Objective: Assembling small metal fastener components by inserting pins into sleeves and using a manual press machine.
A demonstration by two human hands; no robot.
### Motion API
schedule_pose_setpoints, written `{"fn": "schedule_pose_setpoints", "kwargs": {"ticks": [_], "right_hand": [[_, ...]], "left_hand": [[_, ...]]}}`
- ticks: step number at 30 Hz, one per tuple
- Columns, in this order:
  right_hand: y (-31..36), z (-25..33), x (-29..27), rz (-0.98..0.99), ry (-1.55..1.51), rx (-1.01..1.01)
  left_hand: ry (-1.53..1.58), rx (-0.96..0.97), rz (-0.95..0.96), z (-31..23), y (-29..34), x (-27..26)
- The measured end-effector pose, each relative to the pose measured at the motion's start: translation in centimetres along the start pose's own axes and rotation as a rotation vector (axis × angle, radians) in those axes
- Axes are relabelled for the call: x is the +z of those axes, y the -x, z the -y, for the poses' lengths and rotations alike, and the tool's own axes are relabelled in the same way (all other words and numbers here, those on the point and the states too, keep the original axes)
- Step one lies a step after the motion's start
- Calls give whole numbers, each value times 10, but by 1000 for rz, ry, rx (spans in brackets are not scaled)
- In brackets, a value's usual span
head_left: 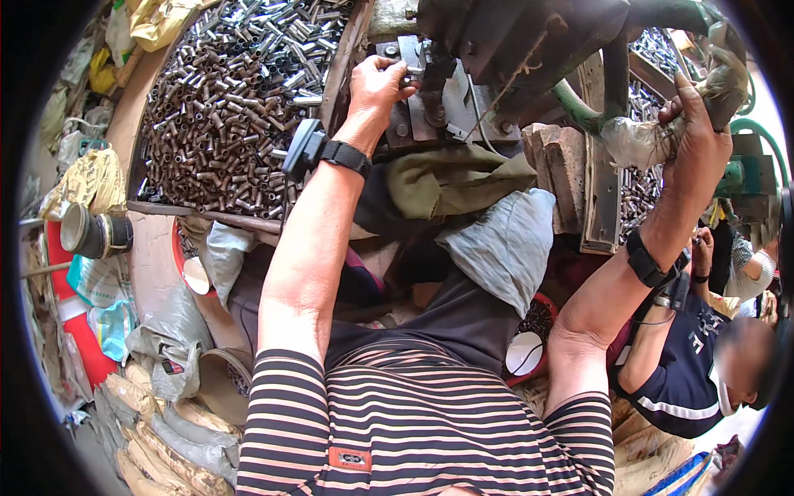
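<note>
My left hand (380, 86) is closed at the work area of a dark metal press (521, 37), its fingertips pinching a small metal piece (411, 76). Most of that piece is hidden by the fingers and the tooling. Raised at the right, my right hand (696, 124) wraps round the press handle (718, 87), which is bound in pale plastic and cloth. A curved green bar (579, 109) with a plastic-wrapped end runs close to that hand. Just left of my left hand, a wooden tray (337, 78) holds a heap of short metal tubes (223, 124).
More tubes lie in a wooden bin (601, 207) at the right, beside upright wooden blocks (556, 169). Cloths (504, 240) hang over my lap. Red buckets (542, 331) stand near my legs. A co-worker (686, 355) sits close at my right. Sacks (165, 430) line the lower left.
</note>
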State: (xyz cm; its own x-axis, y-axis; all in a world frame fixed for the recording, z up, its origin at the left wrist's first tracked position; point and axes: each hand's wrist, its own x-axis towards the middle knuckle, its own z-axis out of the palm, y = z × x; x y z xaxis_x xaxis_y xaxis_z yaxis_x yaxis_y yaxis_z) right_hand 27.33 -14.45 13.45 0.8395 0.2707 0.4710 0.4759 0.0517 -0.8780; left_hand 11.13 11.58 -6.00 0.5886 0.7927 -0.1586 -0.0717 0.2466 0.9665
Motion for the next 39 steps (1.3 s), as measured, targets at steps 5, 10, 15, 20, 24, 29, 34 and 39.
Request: {"fn": "schedule_pose_setpoints", "kwargs": {"ticks": [5, 10, 15, 20, 24, 29, 34, 39], "right_hand": [[11, -12, 5, -98, 20, -47], [22, -27, 11, -187, -104, -78], [21, -26, 13, -220, -92, -56], [51, -87, 38, -419, -231, -155], [44, -54, 30, -277, -145, -102], [29, -32, 9, -137, -139, -12], [9, -14, -2, 7, -136, -28], [5, -10, 1, -5, -98, -9]], "left_hand": [[-59, 0, -76, 10, 1, 4], [-147, 15, -41, 7, 0, 14], [-208, 101, -7, 3, 4, 19], [-681, 207, -4, -4, 5, 28], [-883, 324, -2, 3, -18, -13], [-290, -124, -4, -21, 5, -28], [-96, -86, 101, -22, 9, -19], [-63, -58, 70, 5, -8, -10]]}}
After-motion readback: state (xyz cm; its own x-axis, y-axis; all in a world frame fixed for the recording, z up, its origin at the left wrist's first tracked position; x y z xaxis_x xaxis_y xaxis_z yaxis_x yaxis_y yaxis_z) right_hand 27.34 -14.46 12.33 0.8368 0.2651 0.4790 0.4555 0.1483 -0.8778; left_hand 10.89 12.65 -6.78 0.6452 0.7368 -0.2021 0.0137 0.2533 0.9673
